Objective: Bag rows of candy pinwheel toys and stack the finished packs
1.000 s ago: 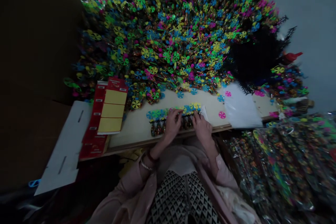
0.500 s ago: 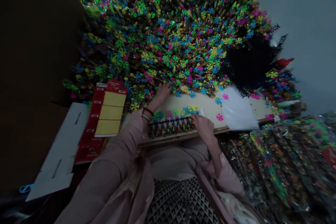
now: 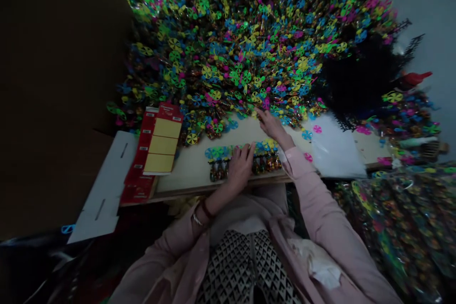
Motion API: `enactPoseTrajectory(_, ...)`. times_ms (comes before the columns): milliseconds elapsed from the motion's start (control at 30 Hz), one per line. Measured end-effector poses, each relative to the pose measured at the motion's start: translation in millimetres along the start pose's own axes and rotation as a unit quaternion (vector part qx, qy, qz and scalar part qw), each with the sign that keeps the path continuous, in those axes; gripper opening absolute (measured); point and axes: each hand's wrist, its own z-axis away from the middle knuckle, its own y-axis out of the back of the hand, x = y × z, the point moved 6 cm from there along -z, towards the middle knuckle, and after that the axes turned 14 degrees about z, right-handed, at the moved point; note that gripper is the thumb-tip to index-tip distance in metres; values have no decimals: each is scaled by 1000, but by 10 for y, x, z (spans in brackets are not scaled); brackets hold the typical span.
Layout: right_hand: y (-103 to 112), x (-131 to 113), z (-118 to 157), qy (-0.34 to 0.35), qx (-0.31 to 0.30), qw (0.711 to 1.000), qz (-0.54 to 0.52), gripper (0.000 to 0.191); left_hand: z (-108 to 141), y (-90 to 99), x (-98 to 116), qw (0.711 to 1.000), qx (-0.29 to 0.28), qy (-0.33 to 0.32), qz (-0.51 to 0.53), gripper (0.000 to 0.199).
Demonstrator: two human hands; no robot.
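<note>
While pinwheel-topped candy tubes (image 3: 269, 164) are lined side by side on tabletop (image 3: 185, 166), row pinned by flat, released left hand (image 3: 240, 166); right hand (image 3: 272, 126) extended to heap (image 3: 228, 47), grip unclear.

My pale wooden surface (image 3: 188, 166) runs across in front of me. A row of pinwheel candy sticks (image 3: 245, 164) lies at 12 o'clock near its front edge, with a loose pink pinwheel (image 3: 308, 157) toward 2 o'clock. A translucent white sheet (image 3: 337, 149) lies at 3 o'clock, and red-and-yellow printed card (image 3: 160, 152) sits at 10 o'clock, while a huge heap of pinwheels (image 3: 228, 42) banks up beyond the far edge.
</note>
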Motion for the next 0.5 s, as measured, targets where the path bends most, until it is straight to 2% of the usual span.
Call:
enactPoseTrajectory(100, 311, 196, 532, -79, 176, 975, -106, 39, 78, -134, 77, 1000, 9, 2, -1, 64)
enactPoseTrajectory(133, 365, 208, 751, -106, 219, 961, -134, 35, 95, -175, 66, 1000, 12, 2, 4, 64)
enactPoseTrajectory(200, 360, 102, 1169, -143, 260, 941, -161, 31, 136, -255, 28, 1000, 15, -5, 15, 62)
enactPoseTrajectory(267, 243, -148, 1491, -142, 256, 945, -146, 29, 196, -337, -4, 1000, 4, -15, 18, 61)
enactPoseTrajectory(333, 79, -426, 1695, -125, 229, 960, -103, 31, 266, -411, -7, 1000, -20, -18, 15, 60)
enactPoseTrajectory(400, -69, -621, 1798, -118, 194, 972, -54, 36, 320, -457, 22, 999, -42, -15, 11, 61)
enactPoseTrajectory(500, -177, -740, 1834, -110, 137, 984, -5, 41, 331, -473, 103, 998, -62, -14, 9, 62)
